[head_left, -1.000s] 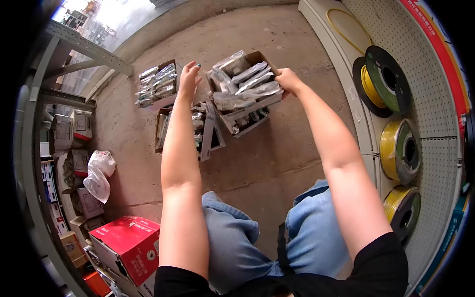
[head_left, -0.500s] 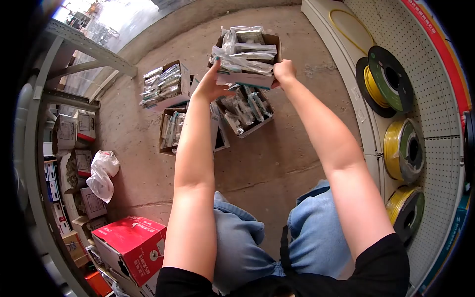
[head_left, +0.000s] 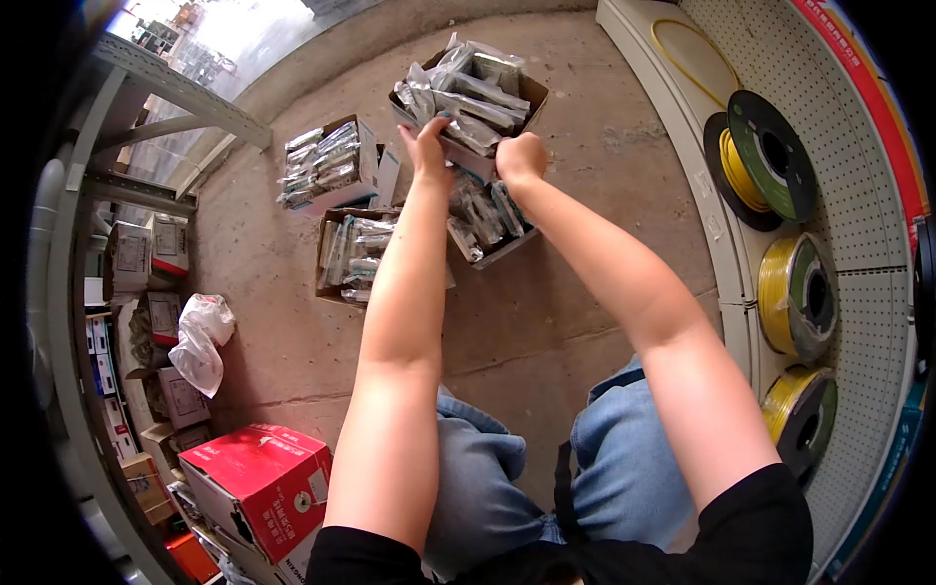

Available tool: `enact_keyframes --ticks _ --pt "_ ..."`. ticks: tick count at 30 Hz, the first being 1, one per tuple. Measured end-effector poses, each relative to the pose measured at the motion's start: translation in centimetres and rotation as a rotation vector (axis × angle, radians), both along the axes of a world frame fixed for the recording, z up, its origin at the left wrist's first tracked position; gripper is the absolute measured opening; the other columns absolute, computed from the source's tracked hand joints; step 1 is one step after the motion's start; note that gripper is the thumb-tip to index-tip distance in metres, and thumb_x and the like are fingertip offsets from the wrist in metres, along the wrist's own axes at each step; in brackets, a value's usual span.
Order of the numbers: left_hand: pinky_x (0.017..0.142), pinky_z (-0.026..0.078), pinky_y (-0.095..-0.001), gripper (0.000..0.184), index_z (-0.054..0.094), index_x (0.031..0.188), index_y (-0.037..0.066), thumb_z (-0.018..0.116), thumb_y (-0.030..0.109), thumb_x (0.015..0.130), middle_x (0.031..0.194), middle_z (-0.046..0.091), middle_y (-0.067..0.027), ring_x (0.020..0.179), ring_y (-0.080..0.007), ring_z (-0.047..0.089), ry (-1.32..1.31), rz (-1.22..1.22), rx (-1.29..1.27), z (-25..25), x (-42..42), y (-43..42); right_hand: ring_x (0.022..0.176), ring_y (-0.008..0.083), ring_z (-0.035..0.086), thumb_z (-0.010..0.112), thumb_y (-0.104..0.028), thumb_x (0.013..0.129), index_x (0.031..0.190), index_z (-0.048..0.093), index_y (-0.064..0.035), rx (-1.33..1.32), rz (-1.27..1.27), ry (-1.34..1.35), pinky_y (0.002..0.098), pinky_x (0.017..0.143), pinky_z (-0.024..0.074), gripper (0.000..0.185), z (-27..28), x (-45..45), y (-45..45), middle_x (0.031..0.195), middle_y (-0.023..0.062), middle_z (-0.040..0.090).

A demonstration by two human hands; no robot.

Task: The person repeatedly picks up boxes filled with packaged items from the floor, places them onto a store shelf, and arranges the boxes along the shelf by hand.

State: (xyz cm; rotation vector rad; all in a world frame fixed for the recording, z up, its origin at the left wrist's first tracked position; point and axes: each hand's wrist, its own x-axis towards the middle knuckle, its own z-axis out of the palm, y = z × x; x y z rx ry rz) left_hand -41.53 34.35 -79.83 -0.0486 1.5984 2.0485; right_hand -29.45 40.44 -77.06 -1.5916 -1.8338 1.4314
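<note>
A cardboard box of plastic-wrapped packets (head_left: 473, 96) is tilted at the top centre, its near side towards me. My right hand (head_left: 522, 158) is closed on its near right corner. At the near left side my left hand (head_left: 427, 154) touches the box with its fingers apart. Just below it, a second box of packets (head_left: 487, 219) is partly hidden by my right hand and the upper box. Two more filled boxes stand to the left, one farther back (head_left: 327, 166) and one nearer (head_left: 356, 253), the nearer partly covered by my left forearm.
Yellow cable spools (head_left: 795, 292) line the pegboard shelf on the right. On the left are a metal rack (head_left: 156, 83), a white plastic bag (head_left: 202, 341) and a red carton (head_left: 263, 478). The floor is concrete.
The held box has moved from over the lower box to behind it, and has turned. My right hand has shifted left along it. The nearer left box's flap has changed position.
</note>
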Motion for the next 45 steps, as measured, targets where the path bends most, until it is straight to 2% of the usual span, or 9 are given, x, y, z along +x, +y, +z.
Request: enact_keyframes --ticks 1,4,7,9,11,17,26,35,45 --pt "0.064 0.041 -0.0478 0.087 0.013 0.143 0.027 0.063 0.018 0.072 0.081 0.046 -0.0034 0.069 -0.0197 0.043 -0.003 -0.057 -0.014 1.4 0.8 -0.9 0.1 0.0418 0.057 0.047 -0.012 0.081 0.108 0.05 0.0092 0.017 -0.057 -0.007 0.0467 0.087 0.0453 0.034 0.5 -0.2 -0.6 0.11 0.0306 0.054" --pt "0.062 0.038 -0.0454 0.082 0.019 0.144 0.027 0.056 0.017 0.071 0.071 0.037 -0.0016 0.062 -0.016 0.039 -0.116 -0.1 0.082 2.8 0.4 -1.2 0.107 0.0426 0.048 0.045 -0.023 0.086 0.118 0.031 0.0067 0.095 -0.107 0.12 0.048 0.088 0.0431 0.046 1.0 -0.8 -1.7 0.125 0.0281 0.031" --pt "0.065 0.04 -0.0479 0.063 0.036 0.131 0.023 0.054 0.021 0.071 0.08 0.04 -0.0039 0.069 -0.0201 0.041 -0.215 -0.077 0.046 2.5 -1.0 -1.0 0.107 0.0422 0.048 0.046 -0.035 0.086 0.115 0.034 0.0059 0.198 -0.045 0.165 0.0468 0.089 0.0417 0.051 1.8 0.2 -1.2 0.122 0.0264 0.035" --pt "0.071 0.041 -0.0497 0.026 0.046 0.09 0.011 0.053 0.027 0.07 0.088 0.043 -0.0075 0.08 -0.025 0.043 -0.24 -0.116 0.045 3.8 -0.9 -1.3 0.102 0.0395 0.049 0.045 -0.046 0.084 0.11 0.04 0.0042 0.312 -0.174 0.321 0.047 0.087 0.0405 0.057 0.7 0.0 0.6 0.115 0.0235 0.042" --pt "0.074 0.042 -0.049 0.026 0.049 0.086 0.009 0.053 0.028 0.069 0.089 0.043 -0.0086 0.081 -0.0266 0.043 -0.246 -0.112 0.055 4.2 -1.1 -1.9 0.1 0.0383 0.05 0.043 -0.049 0.084 0.112 0.043 0.0033 0.404 -0.315 0.438 0.0475 0.086 0.0404 0.06 0.3 -0.2 3.2 0.113 0.0231 0.045" --pt "0.077 0.045 -0.0479 0.031 0.059 0.095 0.009 0.049 0.028 0.074 0.091 0.063 -0.0057 0.086 -0.0233 0.06 -0.203 -0.378 0.184 3.0 -2.5 -3.1 0.113 0.0211 0.048 0.036 -0.057 0.086 0.12 0.05 -0.0032 -0.43 0.225 0.581 0.039 0.088 0.0395 0.066 1.4 3.3 8.2 0.117 0.0132 0.054" --pt "0.082 0.046 -0.0443 0.041 0.056 0.109 0.005 0.044 0.034 0.082 0.099 0.062 -0.011 0.091 -0.0271 0.059 -0.227 -0.388 0.093 4.1 0.2 -2.7 0.085 0.0154 0.06 0.035 -0.036 0.091 0.114 0.054 -0.0044 -0.507 0.406 0.773 0.0286 0.072 0.0464 0.043 1.5 3.8 7.9 0.099 0.0084 0.061" --pt "0.084 0.045 -0.0462 0.042 0.055 0.112 0.006 0.043 0.034 0.084 0.104 0.062 -0.0109 0.093 -0.0292 0.059 -0.273 -0.396 0.43 5.1 0.3 -2.7 0.097 0.0178 0.058 0.033 -0.034 0.092 0.116 0.053 0.001 -0.481 0.407 0.877 0.0311 0.086 0.0444 0.046 2.6 3.3 6.0 0.108 0.0107 0.061" --pt "0.083 0.048 -0.0414 0.043 0.057 0.112 0.006 0.049 0.038 0.085 0.103 0.064 -0.0104 0.093 -0.0268 0.061 -0.218 -0.273 0.36 6.2 2.2 -5.1 0.101 0.0139 0.054 0.035 -0.037 0.092 0.114 0.057 -0.0028 -0.413 0.322 0.88 0.0282 0.093 0.037 0.046 4.1 5.0 3.5 0.11 0.0038 0.061"
